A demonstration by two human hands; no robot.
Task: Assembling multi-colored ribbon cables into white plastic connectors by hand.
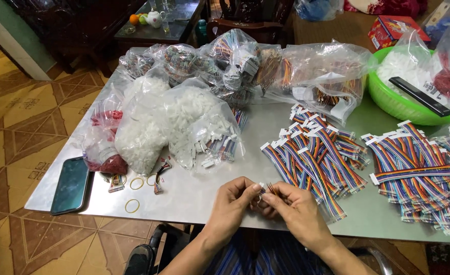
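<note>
My left hand (pixel 233 201) and my right hand (pixel 294 206) meet over the near edge of the metal table (pixel 184 196). Their fingertips pinch a small white connector with short coloured wires (pixel 266 188) between them. Just beyond my right hand lies a pile of rainbow ribbon cables with white connectors (pixel 316 153). A second such pile (pixel 418 168) lies further right.
Clear bags of white plastic connectors (pixel 179 122) and bags of coloured cables (pixel 235 63) fill the table's far half. A green basin (pixel 395 102) stands at the far right. A dark phone (pixel 71 184) and yellow rubber bands (pixel 132 205) lie at the near left.
</note>
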